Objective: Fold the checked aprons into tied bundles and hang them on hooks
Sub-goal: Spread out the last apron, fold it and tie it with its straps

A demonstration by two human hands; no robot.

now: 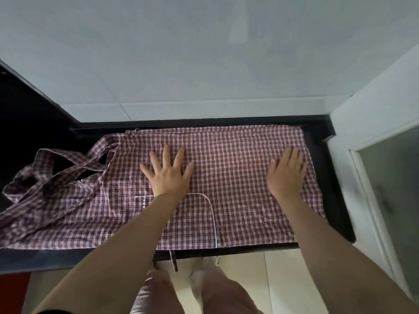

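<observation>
A: In the head view, where does the cloth lie?

B: The red-and-white checked cotton apron (238, 182) is spread flat over the black stone counter (340, 200), covering nearly all of its top. Its far edge runs along the counter's back lip, and its near edge reaches the counter's front edge.

A: And the hands?

B: The left hand (169, 175) lies palm down on the apron near the middle of the counter, fingers straight and fanned wide. It grips nothing; it only presses on the cloth. The right hand (286, 172) lies palm down toward the counter's right end, fingers straight and close together, also flat on the fabric and holding nothing.

A: Any details on the apron?

B: A white-piped rounded pocket (204, 218) sits just nearer than the left wrist. The checked fabric straps (68, 162) lie bunched and looped at the counter's left end, with dark counter showing through the loops. One thin checked tie end (173, 260) hangs over the counter's front edge.

A: What surrounds the counter?

B: A pale grey tiled wall (204, 53) rises behind it. Below its front edge are pale floor tiles (281, 279) and the person's light trousers (217, 291).
</observation>
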